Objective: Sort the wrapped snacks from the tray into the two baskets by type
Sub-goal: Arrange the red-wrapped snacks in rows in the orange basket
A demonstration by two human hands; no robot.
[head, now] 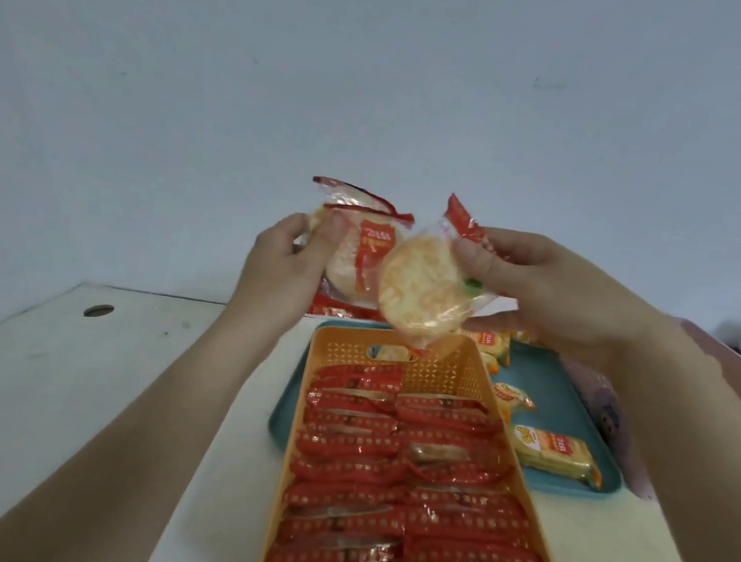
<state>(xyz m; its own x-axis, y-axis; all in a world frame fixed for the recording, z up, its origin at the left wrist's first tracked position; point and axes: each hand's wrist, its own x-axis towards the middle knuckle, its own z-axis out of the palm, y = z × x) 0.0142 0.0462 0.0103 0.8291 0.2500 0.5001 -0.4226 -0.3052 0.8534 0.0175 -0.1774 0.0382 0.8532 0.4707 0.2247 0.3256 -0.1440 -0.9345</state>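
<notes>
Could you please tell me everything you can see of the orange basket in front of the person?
The orange basket is a long, rectangular tub that looks like plastic, with lattice walls and a slot handle in its far end. It stands upright on the white table, its far end overlapping the teal tray. It is packed nearly full with two rows of red-wrapped snacks standing on edge. Neither hand touches it; both are raised above its far end.

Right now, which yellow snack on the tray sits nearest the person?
Find the teal tray right of the orange basket. At its near right corner lies a rectangular yellow packet, flat, orange-ended. The other yellow packets sit farther back and are partly hidden.
</notes>
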